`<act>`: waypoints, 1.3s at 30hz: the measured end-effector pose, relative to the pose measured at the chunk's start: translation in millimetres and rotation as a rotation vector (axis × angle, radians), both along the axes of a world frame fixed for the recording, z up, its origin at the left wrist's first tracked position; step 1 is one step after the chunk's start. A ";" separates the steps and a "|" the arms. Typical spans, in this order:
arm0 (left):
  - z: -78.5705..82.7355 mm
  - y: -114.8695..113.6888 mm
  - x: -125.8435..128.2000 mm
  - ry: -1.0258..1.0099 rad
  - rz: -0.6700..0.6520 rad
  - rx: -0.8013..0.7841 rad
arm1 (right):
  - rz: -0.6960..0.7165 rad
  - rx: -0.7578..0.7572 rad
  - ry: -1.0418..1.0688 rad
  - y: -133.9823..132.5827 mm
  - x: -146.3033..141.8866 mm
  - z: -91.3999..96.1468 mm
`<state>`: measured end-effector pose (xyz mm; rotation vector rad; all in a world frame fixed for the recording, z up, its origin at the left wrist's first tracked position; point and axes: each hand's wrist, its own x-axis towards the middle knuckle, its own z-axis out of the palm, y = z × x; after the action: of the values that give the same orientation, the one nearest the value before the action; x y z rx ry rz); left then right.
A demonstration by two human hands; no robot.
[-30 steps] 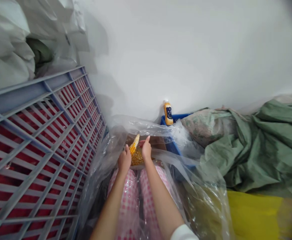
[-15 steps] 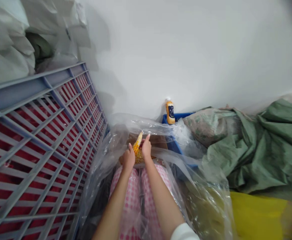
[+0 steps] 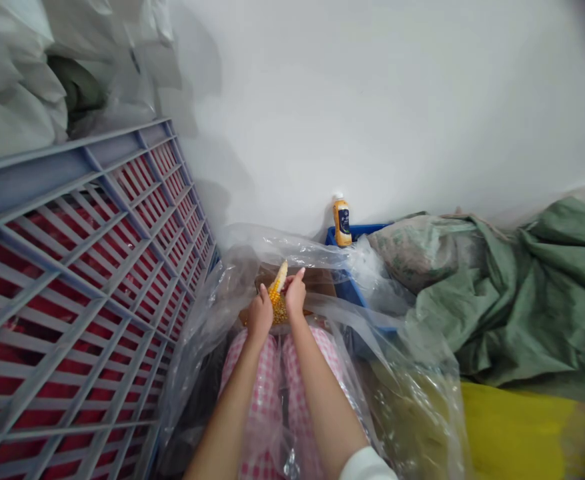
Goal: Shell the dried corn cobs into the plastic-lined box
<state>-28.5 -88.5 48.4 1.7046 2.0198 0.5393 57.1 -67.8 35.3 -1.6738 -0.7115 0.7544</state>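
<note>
A corn cob (image 3: 278, 287), yellow with a pale bare tip, stands tilted between both hands above my knees. My left hand (image 3: 259, 314) is closed round its lower part. My right hand (image 3: 295, 295) grips the cob from the right, fingers curled against the kernels. Loose yellow kernels (image 3: 279, 314) lie in a heap just below the hands, inside a brown container lined by a clear plastic bag (image 3: 252, 257). My legs in pink checked cloth (image 3: 262, 380) run under the arms.
A blue-grey slatted crate (image 3: 82, 267) with red contents fills the left. A yellow bottle (image 3: 342, 223) stands by the white wall on a blue bin (image 3: 352, 287). Green sacking (image 3: 512, 293) lies heaped at right, with a yellow surface (image 3: 517, 433) in front of it.
The hands have drawn closer together on the cob; the right hand's fingers have curled in against it. The cob has shifted slightly right and up.
</note>
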 end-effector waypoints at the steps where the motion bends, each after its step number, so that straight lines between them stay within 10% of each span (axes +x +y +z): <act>1: 1.3 -2.5 1.4 -0.005 -0.025 0.021 | -0.007 -0.022 0.017 0.2 0.4 -0.9; 14: 3.2 -10.8 9.1 0.102 -0.026 0.002 | 0.006 0.009 -0.259 -6.0 1.4 7.9; 27: 4.7 -18.9 17.9 0.329 -0.143 0.128 | -0.099 -0.113 -0.039 -5.6 1.8 10.4; 39: -4.7 -8.9 9.1 0.109 -0.075 0.095 | -0.097 0.065 -0.092 -3.7 4.1 6.6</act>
<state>-19.3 -97.4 43.7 1.8961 2.0236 0.5349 61.2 -71.5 41.9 -1.6792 -0.7057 0.5833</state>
